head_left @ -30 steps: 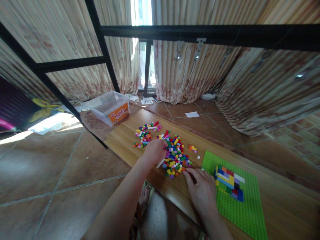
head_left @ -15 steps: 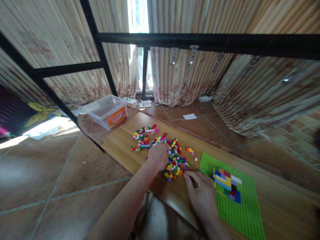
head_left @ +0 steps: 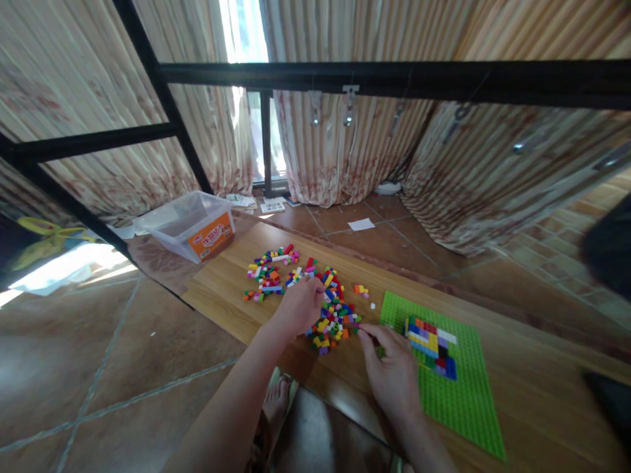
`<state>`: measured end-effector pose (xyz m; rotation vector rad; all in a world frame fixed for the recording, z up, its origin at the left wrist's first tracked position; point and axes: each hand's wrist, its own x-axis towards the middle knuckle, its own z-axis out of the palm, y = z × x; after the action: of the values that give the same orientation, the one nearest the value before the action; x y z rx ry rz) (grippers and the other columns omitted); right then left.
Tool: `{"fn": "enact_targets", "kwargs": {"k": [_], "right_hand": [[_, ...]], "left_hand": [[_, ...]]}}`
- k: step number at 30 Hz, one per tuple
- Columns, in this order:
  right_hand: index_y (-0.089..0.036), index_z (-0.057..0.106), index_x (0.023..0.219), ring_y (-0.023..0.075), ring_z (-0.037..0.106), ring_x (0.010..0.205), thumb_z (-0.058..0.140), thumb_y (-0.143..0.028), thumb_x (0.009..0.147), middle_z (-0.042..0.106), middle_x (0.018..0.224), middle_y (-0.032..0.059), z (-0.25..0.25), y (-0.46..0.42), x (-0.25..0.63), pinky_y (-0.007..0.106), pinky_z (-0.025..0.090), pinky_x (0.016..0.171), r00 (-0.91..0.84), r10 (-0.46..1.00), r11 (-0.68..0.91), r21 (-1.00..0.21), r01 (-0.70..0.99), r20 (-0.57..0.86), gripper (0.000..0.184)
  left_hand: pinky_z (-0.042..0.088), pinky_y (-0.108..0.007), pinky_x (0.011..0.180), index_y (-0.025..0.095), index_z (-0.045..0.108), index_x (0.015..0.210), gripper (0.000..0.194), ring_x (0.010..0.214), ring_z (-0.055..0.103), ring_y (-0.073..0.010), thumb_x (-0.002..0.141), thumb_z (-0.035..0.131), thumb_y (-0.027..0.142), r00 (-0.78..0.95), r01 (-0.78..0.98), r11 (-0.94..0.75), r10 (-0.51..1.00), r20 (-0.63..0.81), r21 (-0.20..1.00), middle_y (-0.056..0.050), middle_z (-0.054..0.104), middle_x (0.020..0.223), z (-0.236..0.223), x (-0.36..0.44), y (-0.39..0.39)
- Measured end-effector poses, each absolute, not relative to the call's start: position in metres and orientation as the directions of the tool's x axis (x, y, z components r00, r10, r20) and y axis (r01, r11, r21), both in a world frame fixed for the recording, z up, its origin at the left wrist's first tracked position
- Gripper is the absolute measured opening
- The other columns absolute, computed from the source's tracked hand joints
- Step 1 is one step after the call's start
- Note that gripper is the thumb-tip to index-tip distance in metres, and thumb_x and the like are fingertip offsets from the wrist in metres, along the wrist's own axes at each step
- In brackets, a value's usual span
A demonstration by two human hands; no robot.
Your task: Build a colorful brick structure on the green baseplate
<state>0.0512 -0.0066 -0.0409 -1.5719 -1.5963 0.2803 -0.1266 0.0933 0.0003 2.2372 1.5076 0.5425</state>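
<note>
A pile of small colourful toy bricks (head_left: 328,322) lies spread on a wooden board. Over its middle, my left hand (head_left: 300,305) reaches in with fingers curled together; whatever they hold is hidden. My right hand (head_left: 392,364) hovers by the pile's right edge, thumb and forefinger pinched. Anything between those fingertips is too small to make out. Beside this hand lies a green studded baseplate (head_left: 466,407), partly behind its fingers. On the plate stands a block of joined multicoloured bricks (head_left: 431,348).
A clear plastic box (head_left: 190,226) with an orange label stands at the far left end of the wooden board (head_left: 221,282). A few loose orange and yellow bricks (head_left: 361,290) and a white brick (head_left: 373,306) lie between pile and plate. Black metal bars (head_left: 320,75) cross above.
The view has turned slightly right, so everything sits further left. My left hand stays over the pile with its fingers a little shifted; my right hand keeps its pinch near the pile's edge.
</note>
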Motion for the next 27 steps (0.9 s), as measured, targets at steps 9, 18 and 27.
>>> {"fn": "enact_targets", "kwargs": {"k": [9,18,27], "right_hand": [[-0.019,0.071,0.094,0.0180,0.064,0.080,0.060,-0.040,0.083,0.072,0.091,0.0066,-0.026,-0.003,0.050,0.031,0.050,0.072,0.320,0.936,0.067,-0.969,0.240,0.144,0.026],[-0.019,0.069,0.081,0.0118,0.056,0.060,0.065,-0.035,0.078,0.066,0.067,-0.0005,-0.023,-0.004,0.048,0.024,0.045,0.058,0.336,0.939,0.066,-0.997,0.027,0.072,0.017],[-0.018,0.070,0.079,0.0115,0.055,0.055,0.068,-0.036,0.074,0.064,0.062,-0.0009,-0.021,-0.012,0.060,0.025,0.045,0.054,0.334,0.942,0.014,-0.997,-0.077,-0.012,0.019]], "left_hand": [[0.040,-0.021,0.060,0.017,0.062,0.085,0.015,0.066,0.054,-0.0118,0.085,0.048,0.020,0.632,0.381,-0.363,0.774,0.047,0.850,0.000,0.061,0.073,0.010,-0.101,0.069],[0.040,-0.021,0.054,0.013,0.062,0.082,0.018,0.057,0.053,-0.0102,0.085,0.055,0.029,0.629,0.263,-0.146,0.775,-0.055,0.954,0.000,0.060,0.064,0.004,-0.089,0.065],[0.044,-0.021,0.056,0.013,0.061,0.082,0.019,0.056,0.054,-0.0089,0.080,0.062,0.031,0.668,0.116,0.050,0.735,-0.115,0.992,0.001,0.060,0.065,0.007,-0.080,0.060]]}}
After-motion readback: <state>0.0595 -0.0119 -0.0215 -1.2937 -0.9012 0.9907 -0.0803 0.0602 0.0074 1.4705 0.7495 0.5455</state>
